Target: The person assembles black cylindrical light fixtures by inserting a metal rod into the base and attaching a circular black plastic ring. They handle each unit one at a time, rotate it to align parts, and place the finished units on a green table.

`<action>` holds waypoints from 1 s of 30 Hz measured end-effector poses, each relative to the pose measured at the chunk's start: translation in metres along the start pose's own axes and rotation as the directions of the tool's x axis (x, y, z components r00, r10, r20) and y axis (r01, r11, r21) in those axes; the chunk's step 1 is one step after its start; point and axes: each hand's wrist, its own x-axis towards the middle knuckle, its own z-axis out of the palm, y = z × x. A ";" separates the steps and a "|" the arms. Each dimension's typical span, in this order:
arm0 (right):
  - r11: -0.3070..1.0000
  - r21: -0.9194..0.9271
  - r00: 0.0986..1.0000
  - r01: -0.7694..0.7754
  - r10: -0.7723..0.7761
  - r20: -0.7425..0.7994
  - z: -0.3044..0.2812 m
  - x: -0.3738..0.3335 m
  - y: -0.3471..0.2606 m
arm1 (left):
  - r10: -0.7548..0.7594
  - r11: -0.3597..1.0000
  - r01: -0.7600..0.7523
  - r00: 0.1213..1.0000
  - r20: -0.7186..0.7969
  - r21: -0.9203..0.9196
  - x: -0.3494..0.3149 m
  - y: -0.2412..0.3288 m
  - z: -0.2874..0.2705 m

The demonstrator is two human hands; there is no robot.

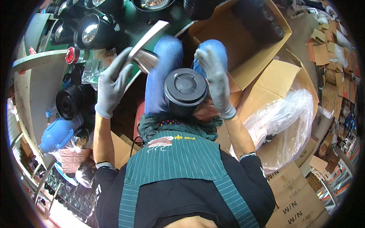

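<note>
My left hand (pixel 114 81), in a grey glove, is closed round a shiny silver-brown roll (pixel 146 60), probably tape. A pale strip (pixel 153 36) sticks out from it up and to the right. Between my thighs rests a black round housing (pixel 186 86) with a ribbed, flat top facing up. My right hand (pixel 215 78), also gloved, is raised just right of the housing. Its fingers are stretched out and slightly blurred, with nothing visible in them. Whether its edge touches the housing I cannot tell.
Several black lamp housings (pixel 93 32) stand on the green table (pixel 131 22) ahead. To the right is an open cardboard box (pixel 243 53) with black housings inside; nearer, a carton holds clear plastic (pixel 283 125). At left are a blue jug (pixel 59 133) and a black ribbed part (pixel 72 102).
</note>
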 end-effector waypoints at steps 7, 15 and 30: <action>0.502 0.835 0.956 -0.224 0.278 0.090 -0.002 0.032 -0.016 | 0.372 0.857 -0.461 0.863 0.341 0.232 -0.003 0.052 0.041; 0.511 0.704 0.868 -0.493 0.232 0.439 0.030 0.068 0.048 | 0.184 0.620 -0.253 0.967 0.175 0.743 -0.089 0.104 0.074; 0.986 0.083 0.828 0.142 -0.164 0.536 0.025 -0.035 -0.067 | 0.029 0.941 0.102 0.926 0.376 -0.324 -0.016 0.007 0.054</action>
